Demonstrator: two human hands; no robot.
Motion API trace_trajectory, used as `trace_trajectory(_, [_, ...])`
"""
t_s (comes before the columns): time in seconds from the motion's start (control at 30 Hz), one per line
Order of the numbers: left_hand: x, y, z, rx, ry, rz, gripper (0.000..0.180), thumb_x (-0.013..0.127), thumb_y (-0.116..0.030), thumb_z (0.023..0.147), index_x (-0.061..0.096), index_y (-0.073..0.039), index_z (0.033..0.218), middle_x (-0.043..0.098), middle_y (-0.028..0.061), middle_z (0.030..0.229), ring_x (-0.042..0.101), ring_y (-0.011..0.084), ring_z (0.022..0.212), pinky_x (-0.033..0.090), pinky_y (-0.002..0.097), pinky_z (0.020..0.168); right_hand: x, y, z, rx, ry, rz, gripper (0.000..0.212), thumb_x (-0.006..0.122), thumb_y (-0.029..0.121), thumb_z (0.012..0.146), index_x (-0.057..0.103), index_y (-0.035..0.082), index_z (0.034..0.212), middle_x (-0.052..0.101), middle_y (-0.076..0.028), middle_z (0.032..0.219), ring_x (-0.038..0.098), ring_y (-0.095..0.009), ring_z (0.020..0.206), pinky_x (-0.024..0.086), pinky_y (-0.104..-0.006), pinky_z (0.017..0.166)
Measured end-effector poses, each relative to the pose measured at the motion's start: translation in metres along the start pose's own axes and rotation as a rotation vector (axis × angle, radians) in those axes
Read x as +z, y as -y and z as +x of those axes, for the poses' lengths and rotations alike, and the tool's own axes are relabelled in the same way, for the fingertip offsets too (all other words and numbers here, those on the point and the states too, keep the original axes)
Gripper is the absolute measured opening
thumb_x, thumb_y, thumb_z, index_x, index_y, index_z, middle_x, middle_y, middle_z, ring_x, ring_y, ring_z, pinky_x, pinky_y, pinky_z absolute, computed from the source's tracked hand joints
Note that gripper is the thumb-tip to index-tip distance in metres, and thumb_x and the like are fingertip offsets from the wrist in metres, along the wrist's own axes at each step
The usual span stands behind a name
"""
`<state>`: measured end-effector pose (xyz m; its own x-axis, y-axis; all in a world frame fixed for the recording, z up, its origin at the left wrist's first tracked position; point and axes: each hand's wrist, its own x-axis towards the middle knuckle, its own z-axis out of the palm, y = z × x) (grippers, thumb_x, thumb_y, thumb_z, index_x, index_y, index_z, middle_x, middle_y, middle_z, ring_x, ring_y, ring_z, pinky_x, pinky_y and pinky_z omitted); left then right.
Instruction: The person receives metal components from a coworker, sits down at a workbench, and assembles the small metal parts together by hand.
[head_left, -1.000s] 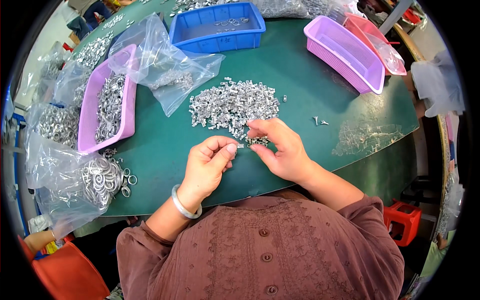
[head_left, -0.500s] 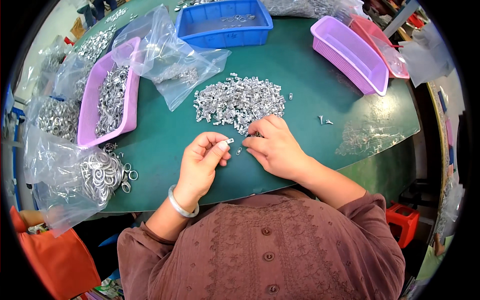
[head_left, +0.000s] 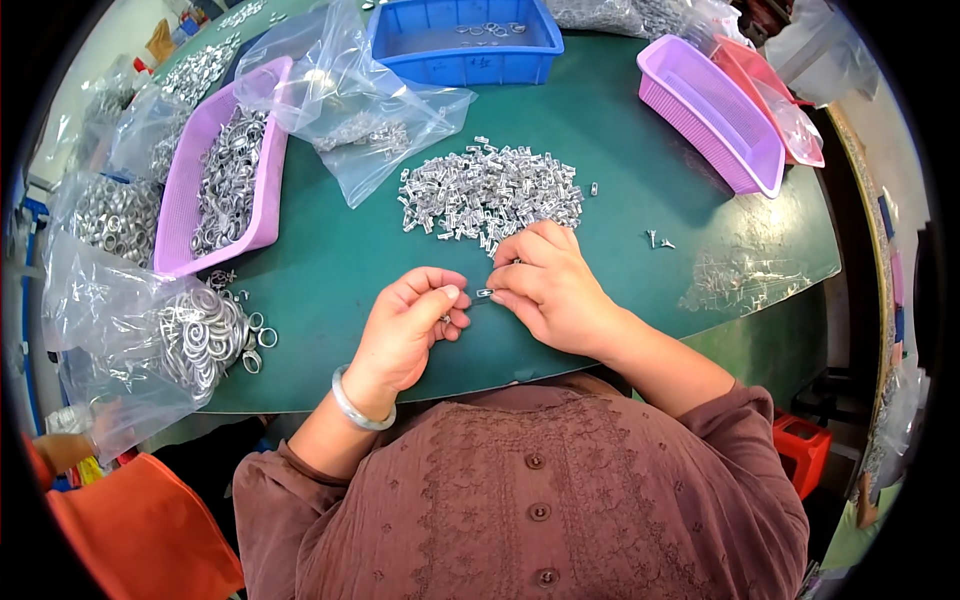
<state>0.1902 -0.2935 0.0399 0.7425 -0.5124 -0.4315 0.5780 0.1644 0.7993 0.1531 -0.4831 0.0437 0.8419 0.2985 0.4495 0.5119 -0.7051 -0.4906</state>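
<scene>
A small silvery metal link (head_left: 484,293), oblong with an opening in it, shows at the thumb and fingertips of my right hand (head_left: 555,290), which are pinched together on it. Just left of it is my left hand (head_left: 408,318), its fingers curled and the thumb laid over them. A glint of metal peeks out below the left fingers, too small to name. Right beyond my hands lies a loose heap of similar metal links (head_left: 490,192) on the green tabletop (head_left: 620,120). One stray link (head_left: 594,188) rests at the heap's right side.
Purple baskets stand left (head_left: 265,200), full of metal rings, and right (head_left: 705,120). A blue tray (head_left: 465,68) with a few rings sits at the back. Clear plastic bags (head_left: 400,105) and a pile of rings (head_left: 200,335) lie leftward. Two small metal pieces (head_left: 658,240) lie right.
The link that showed at my left thumb tip is no longer visible there. My right fingertips have closed on a link between the hands. The whole view has shifted slightly.
</scene>
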Motion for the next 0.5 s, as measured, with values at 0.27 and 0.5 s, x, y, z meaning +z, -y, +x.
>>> trace_trajectory(0.27, [0.011,0.002,0.001,-0.046,0.040,0.088,0.013,0.055,-0.018,0.086,0.056,-0.005,0.082,0.058,0.0022,0.069,0.052,0.0084,0.055,0.041,0.0193,0.049,-0.006,0.005,-0.002,-0.019,-0.057,0.122,0.012,0.066,0.008,0.067,0.061,0.007,0.078,0.052,-0.004,0.087,0.046,-0.024,0.086,0.036,-0.0354,0.077])
trace_trajectory(0.5, [0.014,0.002,0.000,0.013,0.031,0.072,0.013,0.056,-0.017,0.086,0.058,-0.004,0.084,0.058,0.0017,0.069,0.051,0.0076,0.055,0.041,0.0188,0.049,-0.016,-0.008,-0.009,0.041,-0.101,0.080,0.018,0.066,0.003,0.066,0.061,0.006,0.083,0.054,-0.006,0.088,0.048,-0.024,0.084,0.039,-0.0339,0.075])
